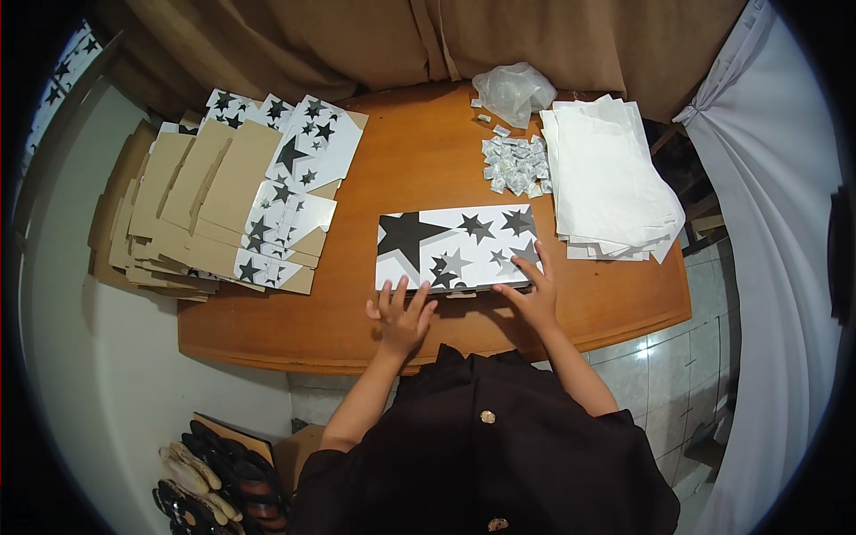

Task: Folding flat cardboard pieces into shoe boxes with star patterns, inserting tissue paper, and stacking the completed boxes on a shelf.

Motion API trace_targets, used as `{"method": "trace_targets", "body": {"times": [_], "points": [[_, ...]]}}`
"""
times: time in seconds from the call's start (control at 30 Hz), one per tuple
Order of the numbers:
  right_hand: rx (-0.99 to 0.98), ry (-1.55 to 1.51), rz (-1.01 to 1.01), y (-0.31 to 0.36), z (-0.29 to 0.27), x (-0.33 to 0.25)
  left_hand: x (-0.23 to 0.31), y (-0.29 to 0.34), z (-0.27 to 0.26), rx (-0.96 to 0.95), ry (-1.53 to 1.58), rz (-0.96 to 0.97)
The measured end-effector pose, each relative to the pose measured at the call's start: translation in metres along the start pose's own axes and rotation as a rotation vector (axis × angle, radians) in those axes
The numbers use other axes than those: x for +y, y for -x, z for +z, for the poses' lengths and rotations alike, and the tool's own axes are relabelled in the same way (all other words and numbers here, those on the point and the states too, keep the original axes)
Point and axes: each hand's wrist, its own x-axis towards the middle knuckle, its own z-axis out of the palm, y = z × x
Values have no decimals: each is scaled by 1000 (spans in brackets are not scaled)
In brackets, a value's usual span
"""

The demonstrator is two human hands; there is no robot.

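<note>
A closed white cardboard box (486,254) with black and grey stars lies on the wooden table in front of me. My left hand (403,316) is at its near left corner, fingers spread and fingertips at the near edge. At the near right corner is my right hand (535,294), its fingers apart and resting along the right edge and the lid. Neither hand is wrapped round anything. A small tan bit of cardboard shows at the middle of the box's near side.
Flat star-printed cardboard blanks (214,196) are stacked at the left of the table (410,152). Small white sachets (515,165) lie in a heap at the back right, beside a clear plastic bag (515,92) and a pile of white paper sheets (606,178). Shoes (214,477) stand on the floor, lower left.
</note>
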Motion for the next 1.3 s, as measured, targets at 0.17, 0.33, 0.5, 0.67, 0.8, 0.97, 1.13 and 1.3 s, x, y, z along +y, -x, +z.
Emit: {"method": "trace_targets", "body": {"times": [0.17,0.33,0.5,0.67,0.8,0.97,1.13,1.3], "points": [[16,30,-7,-1,-2,-2,-11,-34,-5,-223,21,-17],[-25,125,-49,-2,-4,-14,-14,-36,-7,-270,99,-27],[-132,117,-126,-5,-17,-9,-15,-39,-11,-318,222,-28],[-140,510,-236,-4,-18,-7,-15,-34,-6,-316,235,-34],[-125,629,-250,-6,-13,2,-12,-32,4,-282,216,-29],[-84,587,-300,-11,-3,-17,-7,-29,10,-265,198,-71],[-84,361,-462,-4,16,-31,-5,-32,11,-258,176,-65],[-96,377,-573,-3,34,-29,-3,-33,10,-263,138,-58]]}}
